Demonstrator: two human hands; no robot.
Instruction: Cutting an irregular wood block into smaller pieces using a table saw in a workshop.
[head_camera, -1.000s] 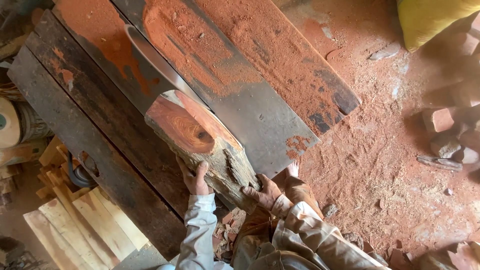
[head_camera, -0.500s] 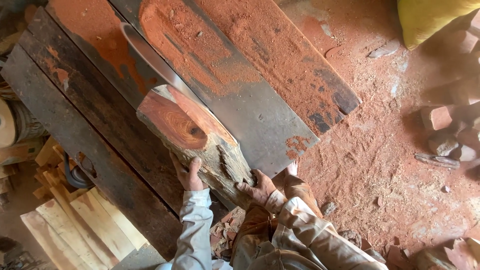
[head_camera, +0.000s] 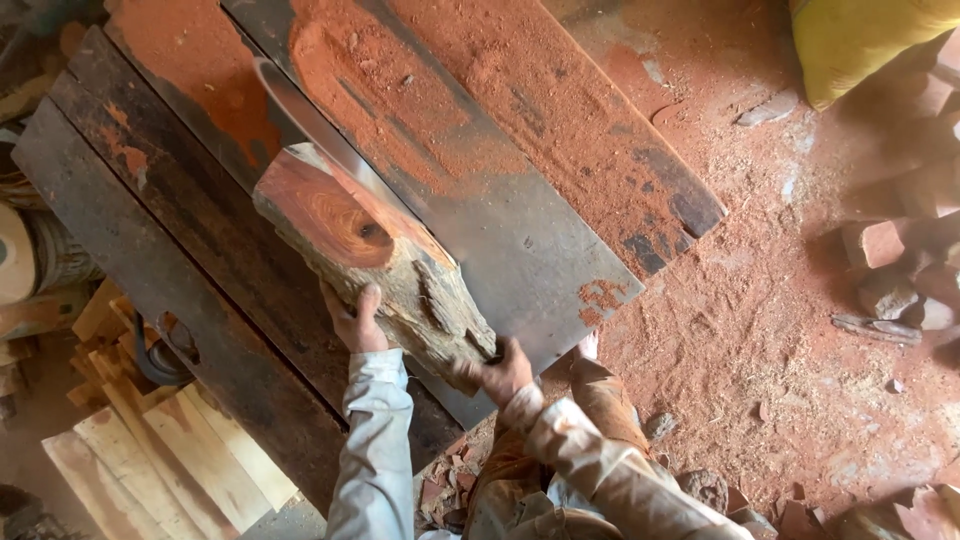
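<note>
Both-hand grip, red-cored barky log (head_camera: 375, 255)

Daylight, soft and even, no hard glare. Right side brightest: sawdust floor (head_camera: 760, 330) and yellow sack (head_camera: 860, 35) look washed warm. Left edge dim, the plank stack (head_camera: 150, 450) and corners fall into shadow. Dull sheen on the steel table (head_camera: 520, 240). Log (head_camera: 370, 250) sharp, grain and bark readable; soft shadow under it. Left hand (head_camera: 352, 322) and right hand (head_camera: 500, 372) in focus, slight softness. Mild wide-angle stretch at borders; sleeves near the bottom edge are a bit blurred.
</note>
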